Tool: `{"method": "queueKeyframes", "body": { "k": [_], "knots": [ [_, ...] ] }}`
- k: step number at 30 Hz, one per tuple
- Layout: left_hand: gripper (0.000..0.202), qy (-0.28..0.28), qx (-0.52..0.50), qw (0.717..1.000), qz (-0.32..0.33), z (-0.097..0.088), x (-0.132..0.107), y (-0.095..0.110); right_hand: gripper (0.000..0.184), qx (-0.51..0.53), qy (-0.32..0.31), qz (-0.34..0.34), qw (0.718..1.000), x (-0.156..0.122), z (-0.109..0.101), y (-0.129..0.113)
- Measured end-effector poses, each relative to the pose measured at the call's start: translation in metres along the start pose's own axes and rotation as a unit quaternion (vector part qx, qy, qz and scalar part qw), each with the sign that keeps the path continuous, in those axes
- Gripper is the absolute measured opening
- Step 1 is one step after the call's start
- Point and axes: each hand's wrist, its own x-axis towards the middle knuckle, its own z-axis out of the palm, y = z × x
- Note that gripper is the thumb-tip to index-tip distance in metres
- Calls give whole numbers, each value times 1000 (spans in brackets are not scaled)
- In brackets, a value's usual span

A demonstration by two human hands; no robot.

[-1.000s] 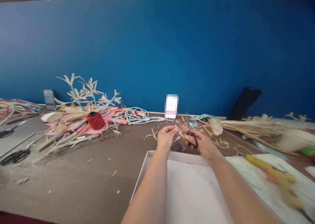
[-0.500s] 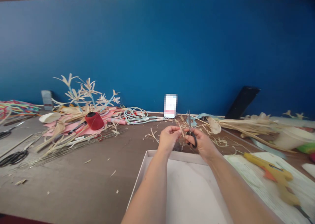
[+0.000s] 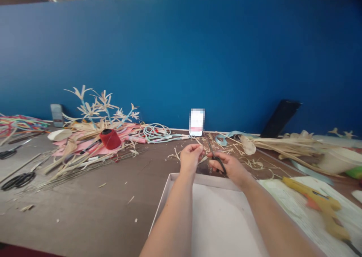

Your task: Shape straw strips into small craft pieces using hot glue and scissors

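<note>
My right hand (image 3: 226, 164) is closed around the black handles of a pair of scissors (image 3: 215, 156), whose blades point away and slightly left. Just to its left, my left hand (image 3: 192, 157) pinches a small pale strip (image 3: 201, 147), apparently of dried husk; most of it is hidden by the fingers. Both hands are above the far edge of a shallow white box (image 3: 220, 219). Pale scraps and thin cuttings (image 3: 223, 149) lie on the table beyond the hands.
A lit phone (image 3: 197, 123) leans on the blue partition (image 3: 181, 61). Left are husk flowers (image 3: 104, 102), a red thread spool (image 3: 110, 138) and black scissors (image 3: 21, 179). Right are a dried husk bundle (image 3: 291, 144), a white bowl (image 3: 336, 159) and a yellow glue gun (image 3: 319, 198).
The scissors have turned from pointing nearly straight away to slanting left, and my right hand has drawn slightly apart from my left. My left hand has shifted a little left, still pinching the strip.
</note>
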Motion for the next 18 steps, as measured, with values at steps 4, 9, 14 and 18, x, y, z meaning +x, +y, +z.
{"method": "queueKeyframes", "body": {
  "k": [4,9,14,18],
  "knots": [
    [24,27,-37,999,22,-1,1,-1,50,-30,-31,13,999,-3,2,-3],
    [25,41,-63,997,14,-3,3,-1,49,-40,-50,8,998,-3,2,-2],
    [22,45,-46,998,25,-2,5,-2,51,-54,-57,9,997,-3,3,-2],
    [24,39,-43,998,25,-2,5,-3,54,-70,-56,7,996,-4,4,-6]
  ]
}}
